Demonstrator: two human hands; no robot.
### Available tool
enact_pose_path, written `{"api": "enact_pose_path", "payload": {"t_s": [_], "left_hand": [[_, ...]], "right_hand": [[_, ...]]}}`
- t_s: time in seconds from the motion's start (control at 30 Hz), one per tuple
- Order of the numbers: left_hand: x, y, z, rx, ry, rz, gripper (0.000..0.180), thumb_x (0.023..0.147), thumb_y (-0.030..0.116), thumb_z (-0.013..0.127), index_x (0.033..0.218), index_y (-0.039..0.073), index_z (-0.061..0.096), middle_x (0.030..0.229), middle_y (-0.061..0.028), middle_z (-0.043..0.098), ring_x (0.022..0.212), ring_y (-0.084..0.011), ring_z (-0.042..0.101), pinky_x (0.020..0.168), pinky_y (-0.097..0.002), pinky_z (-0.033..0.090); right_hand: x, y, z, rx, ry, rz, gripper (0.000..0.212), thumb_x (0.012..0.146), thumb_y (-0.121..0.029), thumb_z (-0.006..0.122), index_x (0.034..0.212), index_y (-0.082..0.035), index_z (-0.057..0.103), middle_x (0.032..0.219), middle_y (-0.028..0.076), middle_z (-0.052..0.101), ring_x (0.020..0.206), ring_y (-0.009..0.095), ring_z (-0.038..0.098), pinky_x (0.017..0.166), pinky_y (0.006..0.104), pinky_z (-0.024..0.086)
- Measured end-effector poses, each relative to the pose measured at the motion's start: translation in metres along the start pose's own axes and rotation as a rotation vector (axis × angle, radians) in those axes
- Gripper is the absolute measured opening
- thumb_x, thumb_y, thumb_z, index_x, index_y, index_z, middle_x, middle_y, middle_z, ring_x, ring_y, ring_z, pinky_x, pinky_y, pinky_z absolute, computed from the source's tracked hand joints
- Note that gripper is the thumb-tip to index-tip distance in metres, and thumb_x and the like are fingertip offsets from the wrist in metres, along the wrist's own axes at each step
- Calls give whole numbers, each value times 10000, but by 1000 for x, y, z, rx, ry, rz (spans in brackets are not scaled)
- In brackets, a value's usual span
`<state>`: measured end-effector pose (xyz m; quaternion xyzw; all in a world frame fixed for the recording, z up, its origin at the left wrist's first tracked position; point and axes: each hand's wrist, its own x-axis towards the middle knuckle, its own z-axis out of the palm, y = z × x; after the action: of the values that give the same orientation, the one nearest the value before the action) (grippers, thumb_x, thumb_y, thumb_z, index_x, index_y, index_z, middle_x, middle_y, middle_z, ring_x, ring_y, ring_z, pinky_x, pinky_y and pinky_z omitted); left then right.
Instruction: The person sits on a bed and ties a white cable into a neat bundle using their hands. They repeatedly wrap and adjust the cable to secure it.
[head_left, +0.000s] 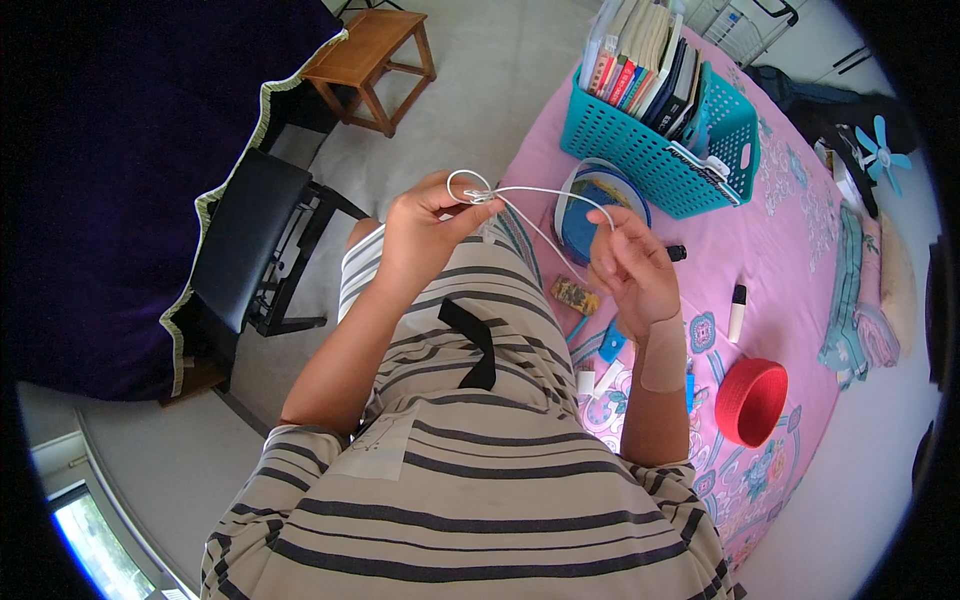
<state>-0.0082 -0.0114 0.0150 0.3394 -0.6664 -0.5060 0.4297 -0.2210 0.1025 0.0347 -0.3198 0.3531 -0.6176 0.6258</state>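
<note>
A thin white cable (540,189) stretches between my two hands above my lap. My left hand (418,232) is closed, pinching a small bundle of its loops between thumb and fingertips. To the right, my right hand (637,272) pinches another stretch of the cable, its other fingers curled. A length of cable slopes down from the bundle toward the bed, and its end is hard to make out. A beige patch (664,356) covers my right wrist. Below the cable, a round clear container with a blue rim (575,232) rests on the bed.
On the pink bedspread (793,275) stand a teal basket (640,158) of books, a red round basket (750,402) and a white bottle with a black cap (738,313). A patterned small box (575,295) lies near my right hand. Leftward are a black padded bench (250,235) and a wooden stool (368,45).
</note>
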Motion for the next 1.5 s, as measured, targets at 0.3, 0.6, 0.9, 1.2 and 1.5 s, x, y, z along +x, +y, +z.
{"api": "enact_pose_path", "payload": {"t_s": [0.3,0.6,0.9,1.2,1.5], "left_hand": [[2,-7,-10,-131,-120,-124,112,822,32,679,927,1,706,823,-22,632,713,-78,554,635,-213,455],[-9,-1,7,-291,-241,-303,69,823,64,695,865,9,695,705,14,610,645,-53,523,596,-200,427],[-10,12,-3,-256,-509,-293,52,796,30,712,839,13,688,740,14,618,671,-52,521,602,-202,407],[-10,16,-9,-127,-565,-238,110,799,28,700,902,-10,690,820,-13,636,762,-75,563,696,-223,460],[-18,14,7,-212,-359,-197,129,781,-27,667,910,-15,669,823,-45,654,768,-118,597,701,-252,478]], "right_hand": [[8,12,-2,-503,112,-289,356,888,-57,579,1234,-53,494,839,-19,482,778,65,465,706,190,395],[17,30,3,-740,63,37,481,853,-205,667,1269,-43,485,887,34,490,796,122,464,750,262,397],[29,7,2,-872,-188,-247,854,736,-166,749,1428,-59,260,1288,156,442,1198,237,448,1038,335,308],[31,8,16,-631,-205,159,491,869,-160,637,1319,-71,461,874,-2,499,779,69,437,698,213,388],[29,34,39,-666,-225,1,411,915,-269,587,1225,-17,490,974,39,595,797,86,530,732,225,439]]}}
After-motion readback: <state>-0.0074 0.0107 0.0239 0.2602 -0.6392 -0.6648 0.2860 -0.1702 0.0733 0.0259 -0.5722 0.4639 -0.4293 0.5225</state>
